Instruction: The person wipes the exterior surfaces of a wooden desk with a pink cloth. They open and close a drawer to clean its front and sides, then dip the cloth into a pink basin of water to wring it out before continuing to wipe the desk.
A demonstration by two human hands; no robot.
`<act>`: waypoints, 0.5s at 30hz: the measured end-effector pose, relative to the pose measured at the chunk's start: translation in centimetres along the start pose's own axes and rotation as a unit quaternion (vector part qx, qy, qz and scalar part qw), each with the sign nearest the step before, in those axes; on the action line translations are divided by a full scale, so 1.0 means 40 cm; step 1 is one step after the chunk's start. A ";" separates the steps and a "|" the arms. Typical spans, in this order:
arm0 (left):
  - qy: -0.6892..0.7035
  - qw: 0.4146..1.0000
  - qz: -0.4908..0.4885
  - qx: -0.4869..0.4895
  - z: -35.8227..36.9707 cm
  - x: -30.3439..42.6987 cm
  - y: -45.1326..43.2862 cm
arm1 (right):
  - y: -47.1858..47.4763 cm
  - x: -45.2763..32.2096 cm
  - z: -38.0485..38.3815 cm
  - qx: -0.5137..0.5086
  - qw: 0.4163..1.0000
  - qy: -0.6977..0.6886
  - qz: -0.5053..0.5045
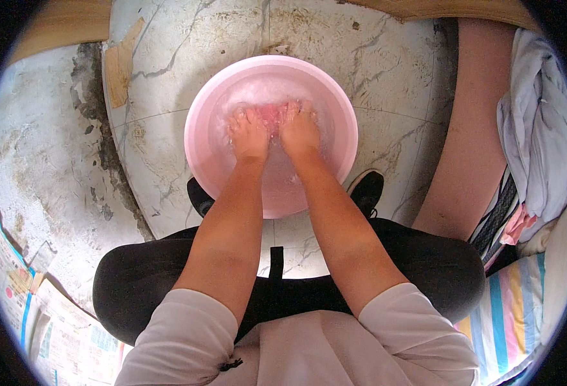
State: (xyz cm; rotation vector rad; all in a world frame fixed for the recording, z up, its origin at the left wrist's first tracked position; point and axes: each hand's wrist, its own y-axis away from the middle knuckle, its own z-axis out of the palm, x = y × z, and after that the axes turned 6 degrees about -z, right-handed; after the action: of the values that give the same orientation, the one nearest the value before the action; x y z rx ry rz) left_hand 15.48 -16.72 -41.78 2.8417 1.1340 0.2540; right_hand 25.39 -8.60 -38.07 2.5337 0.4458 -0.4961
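Observation:
A round pink plastic basin (196,120) stands on the floor between my feet, with soapy water (283,164) in it and white suds towards its far side. Both hands are down in the basin. My left hand (249,132) lies in the left half, its fingertips among the suds. Close to its right is my right hand (300,125), fingers bent. A small piece of wet red-pink cloth (271,116) shows between the two hands, bunched and touching the fingers of both. The undersides of the hands and part of the cloth are hidden by water and fingers.
Marbled, stained floor tiles (158,144) surround the basin. Black shoes (368,190) flank its near side. At right, grey cloth (534,130) hangs beside a pink panel (476,120), above striped fabric (510,309). Printed sheets (76,337) lie at lower left. Wooden edges show at the top.

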 end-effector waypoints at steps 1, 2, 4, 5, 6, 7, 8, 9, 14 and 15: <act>0.014 1.000 -0.006 -0.013 -0.003 0.007 -0.001 | 0.001 -0.001 -0.004 0.012 1.000 0.001 -0.001; 0.028 0.999 -0.013 -0.025 -0.007 0.012 -0.005 | 0.004 -0.003 -0.009 0.025 1.000 0.002 -0.004; 0.085 0.995 -0.033 -0.050 -0.041 0.021 -0.029 | 0.001 0.013 -0.041 0.052 0.998 -0.043 -0.008; 0.129 0.988 -0.047 -0.067 -0.067 0.020 -0.025 | 0.004 0.017 -0.055 0.066 0.996 -0.066 -0.012; 0.175 0.979 -0.060 -0.085 -0.078 0.021 -0.019 | 0.012 0.012 -0.073 0.082 0.993 -0.079 -0.026; 0.243 0.965 -0.068 -0.077 -0.084 0.023 -0.018 | 0.024 0.006 -0.090 0.097 0.990 -0.092 -0.041; 0.311 0.945 -0.076 -0.070 -0.090 0.024 -0.018 | 0.031 -0.001 -0.106 0.112 0.987 -0.105 -0.055; 0.376 0.921 -0.085 -0.061 -0.091 0.019 -0.017 | 0.034 -0.013 -0.112 0.086 0.990 -0.105 -0.044; 0.315 0.947 -0.013 -0.063 -0.066 -0.006 -0.027 | 0.042 -0.064 -0.047 0.072 0.992 -0.083 -0.066; 0.307 0.950 -0.012 -0.065 -0.060 -0.003 -0.031 | 0.042 -0.058 -0.022 0.079 0.991 -0.081 -0.066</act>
State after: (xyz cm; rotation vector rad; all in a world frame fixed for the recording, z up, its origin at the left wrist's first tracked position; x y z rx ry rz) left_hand 14.09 -15.89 -39.58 2.6895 1.1683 1.2255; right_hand 24.24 -9.99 -35.67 2.5985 0.5333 -0.8101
